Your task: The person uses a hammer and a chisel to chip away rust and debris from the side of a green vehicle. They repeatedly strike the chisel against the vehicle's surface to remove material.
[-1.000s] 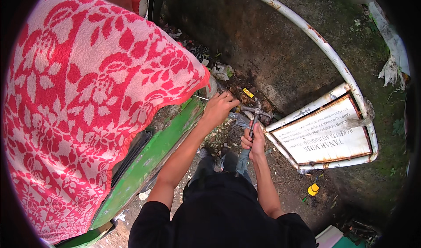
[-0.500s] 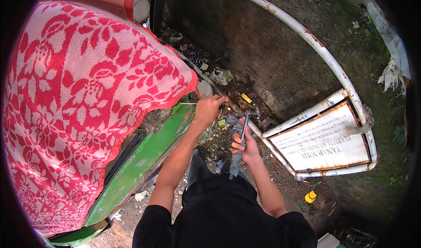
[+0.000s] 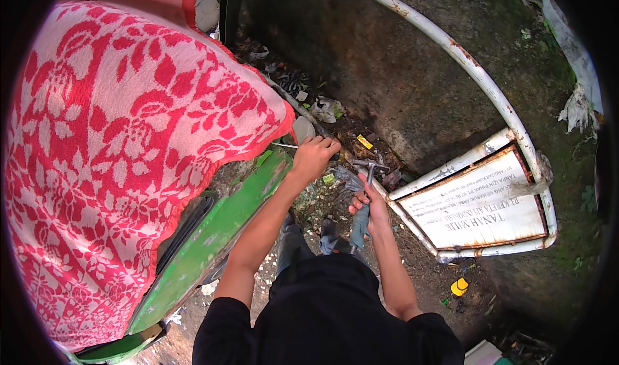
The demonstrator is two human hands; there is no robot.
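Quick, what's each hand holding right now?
Left hand: closed, holding a thin, silvery metal rod.
Right hand: closed, holding a metal hammer with a grey-wrapped handle.

Holds both bare forearms point(image 3: 263, 226) forward, with left hand point(image 3: 313, 156) knuckles-up and farther ahead, right hand point(image 3: 376, 211) curled inward.

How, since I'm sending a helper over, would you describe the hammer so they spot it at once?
Find the white, rust-edged sign at the picture's right. Just left of it, the person's right hand grips the hammer by its grey-green handle. Its crosswise metal head sets it apart from the thin, straight metal tool in the left hand.
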